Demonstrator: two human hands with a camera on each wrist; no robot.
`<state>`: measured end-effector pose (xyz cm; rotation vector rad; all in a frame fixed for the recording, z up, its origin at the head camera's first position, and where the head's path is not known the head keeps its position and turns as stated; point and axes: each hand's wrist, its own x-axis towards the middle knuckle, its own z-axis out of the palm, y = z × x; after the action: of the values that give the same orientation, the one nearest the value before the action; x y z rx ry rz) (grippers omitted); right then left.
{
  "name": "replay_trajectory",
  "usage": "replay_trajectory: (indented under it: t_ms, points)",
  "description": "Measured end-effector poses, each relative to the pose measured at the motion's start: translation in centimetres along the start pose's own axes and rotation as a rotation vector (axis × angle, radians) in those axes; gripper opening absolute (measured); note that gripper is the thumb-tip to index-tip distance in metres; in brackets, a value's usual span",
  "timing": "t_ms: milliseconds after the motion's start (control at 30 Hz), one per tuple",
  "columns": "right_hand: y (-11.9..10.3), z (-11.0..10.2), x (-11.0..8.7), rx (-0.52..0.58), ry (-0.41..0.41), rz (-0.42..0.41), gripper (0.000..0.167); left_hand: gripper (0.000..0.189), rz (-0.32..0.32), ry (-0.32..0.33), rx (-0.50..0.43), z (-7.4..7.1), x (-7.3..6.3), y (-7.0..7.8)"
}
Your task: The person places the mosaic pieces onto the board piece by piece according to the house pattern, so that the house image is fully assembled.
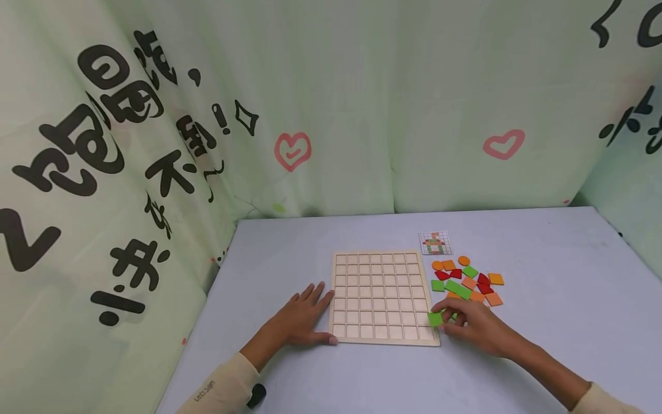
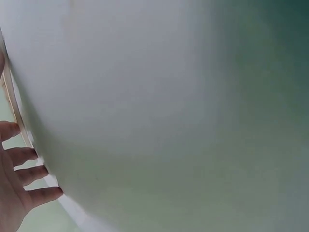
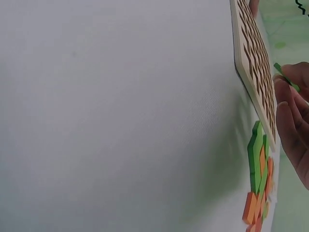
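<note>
A wooden grid board (image 1: 383, 298) with rows of square recesses lies on the table. My left hand (image 1: 306, 317) rests at its left edge, fingers spread, with the thumb at the lower left corner; the left wrist view shows this hand (image 2: 19, 179) by the board's edge. Between thumb and fingers my right hand (image 1: 478, 326) pinches a green square tile (image 1: 435, 319) over the board's lower right edge. In the right wrist view the tile (image 3: 287, 77) is seen edge-on, above the board (image 3: 256, 63). Behind the right hand lie loose green, orange and red tiles (image 1: 458, 288).
A small pattern card (image 1: 435, 243) with a coloured figure on a grid lies past the board's upper right corner. White cloth covers the table (image 1: 558, 276). Pale green curtains (image 1: 351, 103) with black lettering and red hearts hang behind and at the sides.
</note>
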<state>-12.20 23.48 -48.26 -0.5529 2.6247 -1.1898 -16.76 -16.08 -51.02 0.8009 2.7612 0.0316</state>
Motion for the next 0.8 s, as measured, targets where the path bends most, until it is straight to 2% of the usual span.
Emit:
replay_trajectory:
  t_ms: [333, 567, 800]
  points:
    - [-1.3, 0.7, 2.1, 0.038, -0.043, -0.034, 0.029, 0.105, -0.014, -0.024, -0.019, -0.3, 0.0, 0.0]
    - [-2.3, 2.4, 3.3, 0.17, -0.058, -0.005, 0.029, 0.105, -0.012, -0.031, -0.029, -0.5, -0.1, 0.1]
    - [-3.4, 4.5, 4.5, 0.242, -0.086, 0.013, 0.028, 0.104, -0.009, -0.031, -0.05, -0.5, -0.1, 0.0]
